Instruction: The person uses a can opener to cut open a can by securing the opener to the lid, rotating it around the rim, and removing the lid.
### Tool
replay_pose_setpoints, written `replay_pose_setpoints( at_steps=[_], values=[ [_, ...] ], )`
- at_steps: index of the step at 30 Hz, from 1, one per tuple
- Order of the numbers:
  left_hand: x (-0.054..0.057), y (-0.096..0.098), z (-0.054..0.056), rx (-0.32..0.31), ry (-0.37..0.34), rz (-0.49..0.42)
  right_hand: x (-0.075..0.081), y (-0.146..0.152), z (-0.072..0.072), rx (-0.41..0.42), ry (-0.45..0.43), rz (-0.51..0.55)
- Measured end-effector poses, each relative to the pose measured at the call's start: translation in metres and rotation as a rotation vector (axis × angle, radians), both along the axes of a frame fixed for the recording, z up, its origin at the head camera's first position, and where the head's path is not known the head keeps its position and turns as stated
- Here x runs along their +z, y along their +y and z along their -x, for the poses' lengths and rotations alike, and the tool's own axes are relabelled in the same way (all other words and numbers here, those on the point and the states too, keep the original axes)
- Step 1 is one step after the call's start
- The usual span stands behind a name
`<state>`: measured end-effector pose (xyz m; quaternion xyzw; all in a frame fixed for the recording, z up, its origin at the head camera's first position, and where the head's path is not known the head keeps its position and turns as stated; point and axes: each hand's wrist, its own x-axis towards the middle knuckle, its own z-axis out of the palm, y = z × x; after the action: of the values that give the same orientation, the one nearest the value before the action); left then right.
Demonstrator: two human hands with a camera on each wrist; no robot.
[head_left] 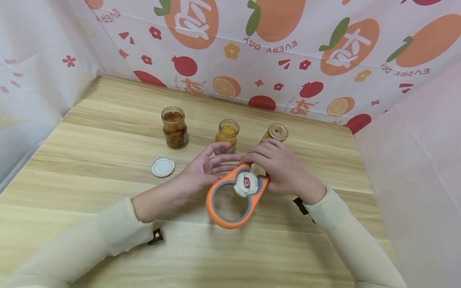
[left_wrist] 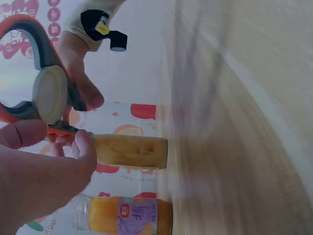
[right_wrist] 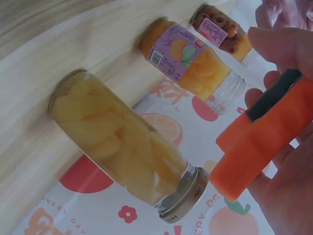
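Observation:
My right hand (head_left: 288, 172) grips an orange and grey jar opener (head_left: 212, 204) by its handle end, above the table. A round jar lid (head_left: 246, 184) with a red label sits inside the opener's grey lining; its pale underside shows in the left wrist view. Beside the opener is my left hand (head_left: 196, 176), its fingers spread and loosely bent, thumb near the orange rim. Just behind the hands stand an uncapped jar of orange fruit (head_left: 227, 136) and a jar of pale yellow fruit pieces (right_wrist: 117, 142), which wears a gold lid (head_left: 277, 132).
Farther left stands an uncapped jar of dark fruit (head_left: 174, 128). Another lid (head_left: 163, 167) lies on the wooden table (head_left: 90, 160) in front of it, pale side up. A fruit-printed curtain (head_left: 230, 52) hangs along the table's back edge, with pale cloth at both sides.

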<state>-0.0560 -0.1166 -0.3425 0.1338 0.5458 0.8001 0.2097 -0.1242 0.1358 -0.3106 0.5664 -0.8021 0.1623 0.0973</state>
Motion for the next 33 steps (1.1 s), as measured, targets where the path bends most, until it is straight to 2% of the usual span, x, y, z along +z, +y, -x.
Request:
replay_pose_setpoints(
  at_steps=[6, 9, 18, 22, 27, 31, 33],
  values=[
    [-0.009, 0.002, -0.001, -0.074, -0.009, -0.076, 0.000, -0.001, -0.002, -0.012, -0.015, 0.026],
    [-0.011, 0.005, -0.004, -0.095, -0.027, -0.062, -0.001, -0.002, -0.002, -0.022, -0.026, 0.031],
    [-0.008, 0.014, -0.009, -0.116, 0.002, 0.048, -0.003, -0.004, -0.004, -0.043, -0.050, 0.024],
    [-0.004, 0.017, -0.010, -0.127, 0.014, 0.035, -0.005, -0.005, -0.004, -0.037, -0.053, 0.032],
    [0.000, 0.019, -0.012, -0.142, 0.032, -0.032, -0.005, -0.006, -0.005, -0.032, -0.058, 0.051],
    [-0.002, 0.019, -0.011, -0.158, 0.022, -0.062, -0.005, -0.006, -0.004, -0.035, -0.073, 0.056],
    [-0.004, 0.019, -0.010, -0.152, 0.022, -0.038, -0.005, -0.006, -0.004, -0.036, -0.079, 0.058]
  ],
)
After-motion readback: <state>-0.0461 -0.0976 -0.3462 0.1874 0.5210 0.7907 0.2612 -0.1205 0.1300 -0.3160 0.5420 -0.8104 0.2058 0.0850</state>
